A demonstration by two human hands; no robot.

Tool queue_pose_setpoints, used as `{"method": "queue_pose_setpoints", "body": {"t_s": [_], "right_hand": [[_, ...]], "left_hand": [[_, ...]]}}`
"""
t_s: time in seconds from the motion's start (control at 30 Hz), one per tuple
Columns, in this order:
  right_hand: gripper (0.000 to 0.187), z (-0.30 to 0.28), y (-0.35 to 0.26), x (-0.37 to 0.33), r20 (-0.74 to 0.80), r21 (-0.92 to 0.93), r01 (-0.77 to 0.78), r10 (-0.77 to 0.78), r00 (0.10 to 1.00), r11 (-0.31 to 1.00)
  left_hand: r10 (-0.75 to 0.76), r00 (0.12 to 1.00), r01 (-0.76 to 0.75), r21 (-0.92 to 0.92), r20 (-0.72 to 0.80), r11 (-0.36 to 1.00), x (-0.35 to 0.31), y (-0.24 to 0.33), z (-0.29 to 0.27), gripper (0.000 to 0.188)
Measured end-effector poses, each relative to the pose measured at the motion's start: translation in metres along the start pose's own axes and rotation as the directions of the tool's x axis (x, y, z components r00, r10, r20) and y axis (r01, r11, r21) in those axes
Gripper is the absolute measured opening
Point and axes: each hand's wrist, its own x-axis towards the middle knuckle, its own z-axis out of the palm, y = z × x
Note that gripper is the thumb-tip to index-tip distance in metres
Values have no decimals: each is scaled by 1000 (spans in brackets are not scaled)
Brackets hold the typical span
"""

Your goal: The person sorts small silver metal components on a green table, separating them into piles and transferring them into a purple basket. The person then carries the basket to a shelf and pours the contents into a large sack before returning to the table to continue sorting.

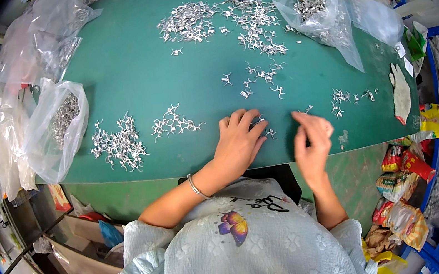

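Small silvery metal clips with curved prongs lie in loose groups on the green table. My left hand rests palm down near the table's front edge, fingers spread, with a few metal clips beside and partly under its fingertips. To its right, my right hand has its thumb and forefinger drawn together; whatever may be between them is too small to tell. A single clip lies just beyond its fingers. A small group of clips is scattered ahead of both hands.
Larger clip heaps lie at the far middle and left, a small group at right. Clear plastic bags of metal parts stand left and far right. A white glove lies at the right edge.
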Motion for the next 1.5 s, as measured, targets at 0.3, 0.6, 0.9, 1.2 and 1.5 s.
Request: {"method": "queue_pose_setpoints", "body": {"t_s": [0.3,0.6,0.9,1.2,1.5], "right_hand": [[22,-6,35,3,5,-244,-102,107,994,964],[14,-3,44,3,15,-166,-35,39,999,986],[16,-9,46,3,2,-225,18,-18,1000,974],[21,-11,38,8,-7,-223,11,-13,1000,975],[12,-3,42,8,-75,-106,-62,55,996,992]], "left_hand": [[70,995,-66,63,-66,996,2,9,11,26],[24,996,-22,23,-87,999,-6,9,5,27],[51,998,-50,20,-37,999,8,24,15,29],[29,999,-28,32,-24,999,8,23,21,30],[13,1000,-13,14,-21,1000,8,23,17,28]]}}
